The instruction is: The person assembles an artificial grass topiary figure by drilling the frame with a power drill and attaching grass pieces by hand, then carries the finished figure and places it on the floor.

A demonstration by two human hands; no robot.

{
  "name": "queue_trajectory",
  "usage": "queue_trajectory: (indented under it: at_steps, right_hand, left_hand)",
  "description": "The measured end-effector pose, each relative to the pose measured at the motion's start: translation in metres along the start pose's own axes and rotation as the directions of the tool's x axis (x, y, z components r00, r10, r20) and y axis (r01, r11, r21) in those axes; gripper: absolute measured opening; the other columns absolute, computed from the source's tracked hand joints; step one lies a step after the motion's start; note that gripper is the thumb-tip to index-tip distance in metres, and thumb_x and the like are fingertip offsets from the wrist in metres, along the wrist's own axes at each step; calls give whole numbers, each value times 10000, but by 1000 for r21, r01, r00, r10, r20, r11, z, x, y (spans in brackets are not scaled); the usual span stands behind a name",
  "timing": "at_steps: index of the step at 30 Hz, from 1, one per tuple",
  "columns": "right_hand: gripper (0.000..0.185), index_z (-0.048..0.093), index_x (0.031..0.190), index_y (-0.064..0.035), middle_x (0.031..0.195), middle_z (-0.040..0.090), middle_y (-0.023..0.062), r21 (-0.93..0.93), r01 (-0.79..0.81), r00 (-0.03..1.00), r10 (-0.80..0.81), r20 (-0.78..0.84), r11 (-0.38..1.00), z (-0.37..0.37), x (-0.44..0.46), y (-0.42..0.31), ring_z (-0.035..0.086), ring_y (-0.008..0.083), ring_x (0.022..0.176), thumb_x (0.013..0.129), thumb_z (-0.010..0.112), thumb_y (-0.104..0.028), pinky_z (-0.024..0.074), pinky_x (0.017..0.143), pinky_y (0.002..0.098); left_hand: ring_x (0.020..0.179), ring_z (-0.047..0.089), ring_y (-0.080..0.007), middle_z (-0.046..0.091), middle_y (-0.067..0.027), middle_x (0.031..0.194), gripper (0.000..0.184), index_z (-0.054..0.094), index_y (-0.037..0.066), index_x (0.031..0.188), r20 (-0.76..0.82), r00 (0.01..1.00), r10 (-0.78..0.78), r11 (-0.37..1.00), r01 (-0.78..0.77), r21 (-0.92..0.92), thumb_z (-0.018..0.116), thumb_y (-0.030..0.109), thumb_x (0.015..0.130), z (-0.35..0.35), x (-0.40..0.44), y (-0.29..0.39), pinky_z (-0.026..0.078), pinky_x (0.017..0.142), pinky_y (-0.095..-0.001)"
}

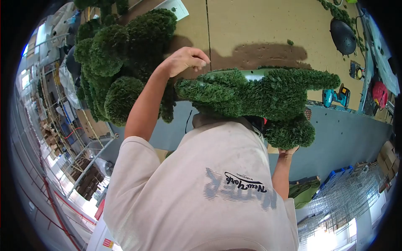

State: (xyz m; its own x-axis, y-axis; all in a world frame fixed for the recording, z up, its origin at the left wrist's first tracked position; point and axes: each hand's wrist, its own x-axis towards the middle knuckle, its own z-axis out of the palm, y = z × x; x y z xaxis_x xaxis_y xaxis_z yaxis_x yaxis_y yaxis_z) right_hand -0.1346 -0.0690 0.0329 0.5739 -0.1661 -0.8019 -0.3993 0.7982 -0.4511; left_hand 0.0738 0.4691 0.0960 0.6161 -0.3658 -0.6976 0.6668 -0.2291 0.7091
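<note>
Brown tabletop (259, 23) fills the far side of the workshop, and across its near edge lies the topiary (268, 94), its round end overhanging toward the person. Right hand (289, 150) touches that end; its fingers are mostly hidden, so I cannot tell whether its grip is closed. Left hand (187, 60) hovers beside the other end, fingers loosely bent, grip unclear. Further out sit more greenery (125, 54) leftward, a drill (336, 97) rightward, and a black dome (343, 37) beyond.
</note>
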Motion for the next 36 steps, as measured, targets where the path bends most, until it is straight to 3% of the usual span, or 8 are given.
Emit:
queue_trajectory:
  at_steps: [10, 12, 14, 16, 18, 19, 21, 36]
  right_hand:
    - [688, 548, 1477, -116, 1443, 596, 139, -33, -23, 1000, 24, 18, 999, -4, 0, -4, 585, 393, 1274, 997, 464, -602, 519, 1049, 551]
    - [694, 548, 1476, -115, 1438, 599, 140, -56, -41, 999, 41, 11, 998, -12, -1, -7, 587, 393, 1269, 995, 465, -608, 521, 1048, 549]
    - [683, 570, 1455, -112, 1434, 610, 136, -23, -114, 993, 114, -5, 993, -17, 3, -13, 596, 403, 1261, 979, 500, -596, 511, 1049, 595]
    - [691, 572, 1453, -119, 1425, 618, 133, -43, -105, 995, 104, -7, 994, -23, 14, -16, 602, 404, 1252, 973, 502, -612, 518, 1036, 598]
    - [685, 572, 1455, -139, 1420, 624, 123, -63, -133, 991, 133, -16, 989, -44, 29, -16, 609, 395, 1246, 973, 504, -621, 524, 1021, 607]
    - [685, 572, 1455, -139, 1420, 624, 123, -57, -119, 993, 119, -10, 991, -51, 37, -15, 609, 395, 1246, 973, 504, -621, 524, 1021, 607]
    - [662, 561, 1465, -137, 1443, 605, 125, -152, -73, 997, 68, -37, 986, -62, 43, -17, 595, 382, 1270, 988, 506, -592, 516, 1031, 609]
    - [597, 570, 1432, -71, 1348, 657, 121, -277, 47, 991, -10, 133, 960, 167, 165, -153, 661, 301, 1183, 1055, 470, -522, 563, 1011, 487]
  left_hand:
    - [1035, 631, -206, 621, -108, 1210, 439, 578, -5, 1351, -374, 875, 307, 866, -420, -272, 675, 158, 955, 14, 44, 31, 520, 913, -353]
    - [1074, 625, -237, 580, -145, 1360, 608, 515, -1, 1440, -426, 826, 369, 928, -354, 117, 696, 303, 946, 7, 42, 27, 520, 911, -396]
    - [1130, 602, -221, 555, -143, 1457, 743, 526, 11, 1452, -260, 953, -155, 972, 194, 134, 685, 509, 925, -14, 18, 22, 514, 890, -413]
    - [1116, 607, -225, 632, -133, 1380, 797, 576, 23, 1417, -83, 823, -562, 811, 568, 140, 643, 642, 919, -22, 10, -12, 507, 863, -426]
    - [865, 712, -222, 740, -95, 1017, 734, 701, 13, 1206, -97, 825, -557, 817, 565, 117, 626, 688, 930, -2, 5, -66, 580, 695, -412]
    - [819, 735, -180, 746, -98, 1046, 642, 708, 7, 1183, 167, 760, -628, 717, 648, -258, 659, 606, 957, 12, -3, -59, 627, 680, -384]
    - [809, 749, -167, 757, -96, 997, 573, 711, 3, 1174, 134, 741, -658, 705, 669, -237, 683, 539, 973, 23, -13, -37, 650, 739, -370]
    - [1083, 730, -250, 701, -168, 1277, 552, 621, -2, 1361, 106, 887, -449, 633, 400, -663, 551, 459, 1064, 76, -48, -36, 628, 929, -423]
